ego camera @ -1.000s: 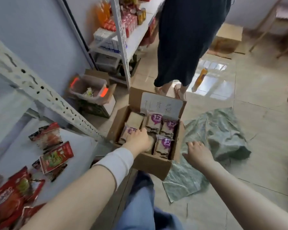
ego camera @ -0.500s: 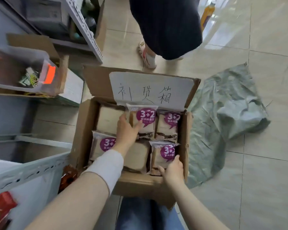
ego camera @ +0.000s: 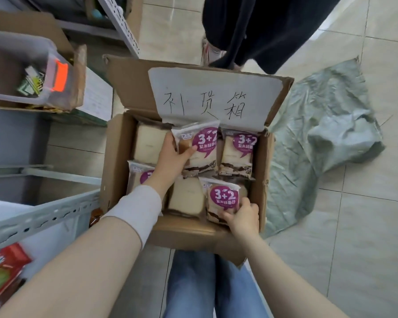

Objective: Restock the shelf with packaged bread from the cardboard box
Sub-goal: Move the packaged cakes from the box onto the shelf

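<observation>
Grey perforated steel marks the shelf (ego camera: 44, 216) at the left, a red snack packet (ego camera: 2, 271) lying on its white board, cut off by the frame's edge. Beside it on the floor sits the cardboard box (ego camera: 115, 157), its far flap raised with a handwritten paper label (ego camera: 214, 97). Inside lie packets of bread, some face up with purple "3+2" badges, some turned over and plain. The left hand (ego camera: 170, 157), a pale sleeve on its wrist, has its grip closed on a packaged bread (ego camera: 200, 148) in the box's far row, thumb over the front, tilting it up, apparently to lift it free. The right hand (ego camera: 241, 216) grips a second packet (ego camera: 223, 198) at the box's near right corner, fingers curled round its lower edge. Taking one in each hand would likely halve the trips to the shelf. How many layers lie beneath cannot be told. Another person's legs (ego camera: 251, 31) stand beyond the box, upper body out of view. A crumpled green bag (ego camera: 326, 134) lies on the tiles at right.
</observation>
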Action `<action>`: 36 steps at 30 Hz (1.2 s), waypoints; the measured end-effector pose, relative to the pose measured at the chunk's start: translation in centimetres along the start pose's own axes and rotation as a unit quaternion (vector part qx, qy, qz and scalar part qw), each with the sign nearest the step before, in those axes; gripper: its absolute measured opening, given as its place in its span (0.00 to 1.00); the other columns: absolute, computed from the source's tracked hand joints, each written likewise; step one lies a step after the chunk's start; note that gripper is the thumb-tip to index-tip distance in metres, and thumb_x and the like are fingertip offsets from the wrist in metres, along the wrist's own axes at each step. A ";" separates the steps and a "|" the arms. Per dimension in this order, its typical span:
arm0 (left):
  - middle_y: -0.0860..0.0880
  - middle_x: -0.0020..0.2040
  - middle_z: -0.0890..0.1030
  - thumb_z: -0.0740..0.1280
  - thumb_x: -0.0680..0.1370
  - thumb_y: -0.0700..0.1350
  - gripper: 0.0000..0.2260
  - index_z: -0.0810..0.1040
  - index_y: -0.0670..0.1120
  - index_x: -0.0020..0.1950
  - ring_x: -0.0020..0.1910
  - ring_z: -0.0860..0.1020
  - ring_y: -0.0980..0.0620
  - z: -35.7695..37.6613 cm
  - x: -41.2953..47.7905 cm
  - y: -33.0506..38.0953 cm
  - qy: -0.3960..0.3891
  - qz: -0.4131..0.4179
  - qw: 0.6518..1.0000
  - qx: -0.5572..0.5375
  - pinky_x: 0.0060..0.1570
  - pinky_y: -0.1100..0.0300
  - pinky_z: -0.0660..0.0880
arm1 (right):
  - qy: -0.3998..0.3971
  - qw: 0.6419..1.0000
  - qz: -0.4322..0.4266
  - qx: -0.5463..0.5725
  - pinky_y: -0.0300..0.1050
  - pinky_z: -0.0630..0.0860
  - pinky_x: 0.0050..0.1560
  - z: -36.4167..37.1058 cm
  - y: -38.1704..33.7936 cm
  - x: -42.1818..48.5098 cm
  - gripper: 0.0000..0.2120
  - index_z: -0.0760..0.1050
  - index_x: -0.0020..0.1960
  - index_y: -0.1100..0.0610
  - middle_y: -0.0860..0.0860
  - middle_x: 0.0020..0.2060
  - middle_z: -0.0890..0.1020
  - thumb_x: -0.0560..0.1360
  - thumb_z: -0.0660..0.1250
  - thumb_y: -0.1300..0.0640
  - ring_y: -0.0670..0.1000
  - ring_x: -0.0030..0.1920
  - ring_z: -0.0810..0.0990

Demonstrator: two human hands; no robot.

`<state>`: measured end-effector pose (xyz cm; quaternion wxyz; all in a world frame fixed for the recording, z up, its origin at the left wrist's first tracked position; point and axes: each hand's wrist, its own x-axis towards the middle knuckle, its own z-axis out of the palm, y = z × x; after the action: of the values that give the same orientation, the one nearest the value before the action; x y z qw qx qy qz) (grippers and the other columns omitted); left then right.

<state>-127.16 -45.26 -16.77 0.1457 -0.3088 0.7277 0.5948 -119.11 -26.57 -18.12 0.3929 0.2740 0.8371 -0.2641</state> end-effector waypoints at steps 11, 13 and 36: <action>0.53 0.55 0.78 0.66 0.75 0.52 0.17 0.68 0.53 0.62 0.54 0.78 0.55 -8.9 -16.8 6.7 0.203 0.092 0.961 -0.161 0.51 0.58 0.75 | -0.072 0.954 -0.170 0.237 0.37 0.74 0.40 -8.0 1.5 -12.0 0.10 0.71 0.44 0.57 0.59 0.42 0.77 0.72 0.70 0.53 0.52 0.41 0.79; 0.55 0.53 0.79 0.65 0.73 0.54 0.16 0.69 0.53 0.59 0.52 0.78 0.58 -11.4 -22.2 8.9 0.243 0.134 0.942 -0.187 0.50 0.61 0.75 | -0.124 0.944 -0.213 0.221 0.52 0.76 0.44 -9.6 0.7 -15.4 0.13 0.68 0.41 0.56 0.56 0.42 0.75 0.72 0.70 0.50 0.54 0.42 0.78; 0.51 0.46 0.81 0.67 0.76 0.49 0.04 0.73 0.51 0.45 0.47 0.81 0.50 -49.6 -61.1 5.3 0.601 0.215 0.727 -0.253 0.42 0.58 0.78 | -0.323 0.721 -0.613 0.002 0.57 0.78 0.55 6.2 -21.4 -58.8 0.15 0.78 0.52 0.56 0.53 0.47 0.85 0.67 0.74 0.56 0.54 0.49 0.83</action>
<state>-75.88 -75.21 35.15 -0.5375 -0.4626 0.5327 0.4618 -98.34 -60.62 30.53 0.3911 -0.4003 0.6438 -0.5218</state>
